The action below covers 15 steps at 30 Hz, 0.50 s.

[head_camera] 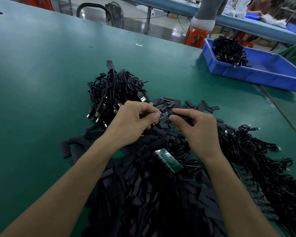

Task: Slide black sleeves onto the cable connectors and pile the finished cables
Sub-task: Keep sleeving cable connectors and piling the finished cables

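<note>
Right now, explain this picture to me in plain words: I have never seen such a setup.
There is no machine here. A camera worn on a person's head looks down at their own two bare hands over a green table. The left hand pinches a small connector board on a cable end. The right hand pinches a black sleeve, lined up with that board. Loose black sleeves cover the near table. One cable pile lies behind the left hand, another cable heap to the right. A green circuit strip lies between the forearms. A blue bin at far right holds more cables.
</note>
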{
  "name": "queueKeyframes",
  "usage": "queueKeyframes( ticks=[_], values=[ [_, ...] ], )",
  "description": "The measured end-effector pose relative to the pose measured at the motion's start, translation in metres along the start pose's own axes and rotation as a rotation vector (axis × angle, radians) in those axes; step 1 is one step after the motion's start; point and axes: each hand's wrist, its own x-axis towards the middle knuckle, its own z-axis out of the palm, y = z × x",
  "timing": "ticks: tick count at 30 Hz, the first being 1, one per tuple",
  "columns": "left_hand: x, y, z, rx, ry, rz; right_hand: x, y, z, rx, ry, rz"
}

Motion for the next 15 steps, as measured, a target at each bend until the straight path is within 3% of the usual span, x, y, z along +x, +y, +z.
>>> queueKeyframes(
  ticks=[8, 15],
  values=[
    [0.0026, 0.0007, -0.0086, 0.002, -0.098, 0.012, 0.0006, -0.0005, -0.0071, 0.053, -0.154, -0.007],
    [0.0014, 0.0005, -0.0050, -0.078, -0.077, 0.005, 0.0065, -0.0039, -0.0112, 0.142, -0.249, -0.023]
  ],
)
